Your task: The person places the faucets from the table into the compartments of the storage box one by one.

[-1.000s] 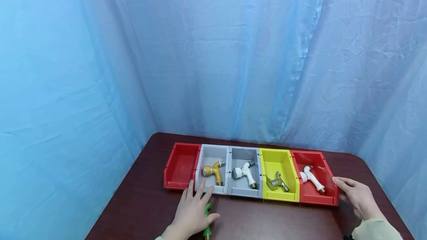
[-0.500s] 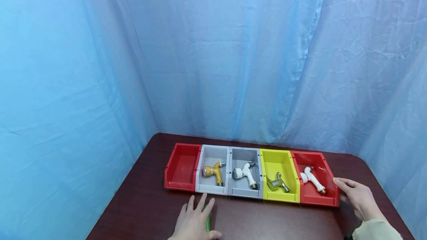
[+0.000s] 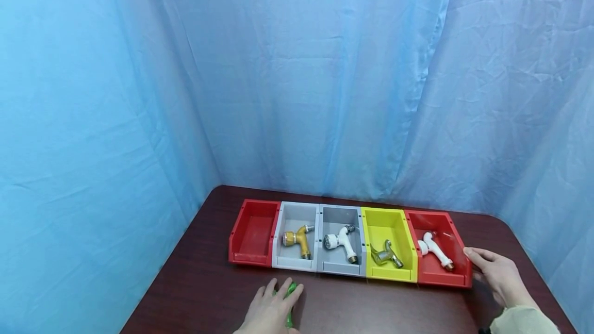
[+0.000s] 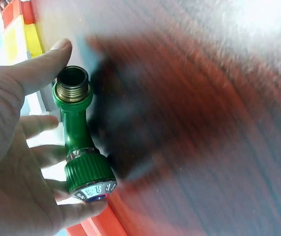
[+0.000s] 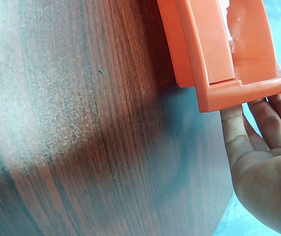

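Observation:
Spread over a green tap (image 4: 77,128), my left hand (image 3: 270,311) is low on the table in front of the bins. In the left wrist view, the thumb lies beside the tap's brass threaded end, and the other fingers reach behind the neck and numbered knob. Whether they touch the tap I cannot tell. My right hand (image 3: 501,277) rests against the outer side of the rightmost red bin (image 3: 445,278), one fingertip at its rim. The right wrist view shows those fingers fairly straight along the bin's side (image 5: 243,98). A white tap (image 3: 434,250) lies inside it.
Next to it stand a yellow bin (image 3: 391,273) with a metal tap (image 3: 386,254), a grey bin (image 3: 341,270) with a white tap (image 3: 342,243), a light grey bin (image 3: 295,264) with a yellow tap (image 3: 300,241), and another red bin (image 3: 250,259). Blue curtains (image 3: 297,76) enclose the dark table.
My left hand has drawn back from the front of the bins towards me, over the green tap. My right hand and the bins look almost unmoved.

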`<control>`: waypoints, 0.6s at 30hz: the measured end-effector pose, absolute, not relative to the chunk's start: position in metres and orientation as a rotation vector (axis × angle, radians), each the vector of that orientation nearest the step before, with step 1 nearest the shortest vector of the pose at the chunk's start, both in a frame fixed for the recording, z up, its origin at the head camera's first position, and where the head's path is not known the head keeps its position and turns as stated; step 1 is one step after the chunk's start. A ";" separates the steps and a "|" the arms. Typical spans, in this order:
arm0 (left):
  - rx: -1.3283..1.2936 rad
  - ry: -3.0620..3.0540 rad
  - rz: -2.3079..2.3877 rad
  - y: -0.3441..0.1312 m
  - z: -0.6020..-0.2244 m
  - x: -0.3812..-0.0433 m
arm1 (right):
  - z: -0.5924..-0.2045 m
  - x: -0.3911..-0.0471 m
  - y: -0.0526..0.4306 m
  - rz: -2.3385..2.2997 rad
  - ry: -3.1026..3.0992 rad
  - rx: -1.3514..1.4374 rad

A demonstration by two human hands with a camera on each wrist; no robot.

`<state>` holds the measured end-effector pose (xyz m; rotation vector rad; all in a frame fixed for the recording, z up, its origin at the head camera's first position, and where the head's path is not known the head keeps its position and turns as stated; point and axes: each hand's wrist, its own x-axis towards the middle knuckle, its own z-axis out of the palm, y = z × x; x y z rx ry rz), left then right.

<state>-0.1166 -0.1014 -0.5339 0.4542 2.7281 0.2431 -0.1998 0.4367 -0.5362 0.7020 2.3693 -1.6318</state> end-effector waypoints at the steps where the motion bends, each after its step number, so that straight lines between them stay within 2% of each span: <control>1: 0.476 2.730 0.233 -0.102 -0.533 -0.117 | -0.536 -0.200 0.437 -1.632 2.370 0.702; 18: 0.676 2.679 0.126 -0.125 -0.528 -0.123 | -0.536 -0.199 0.438 -1.645 2.378 0.677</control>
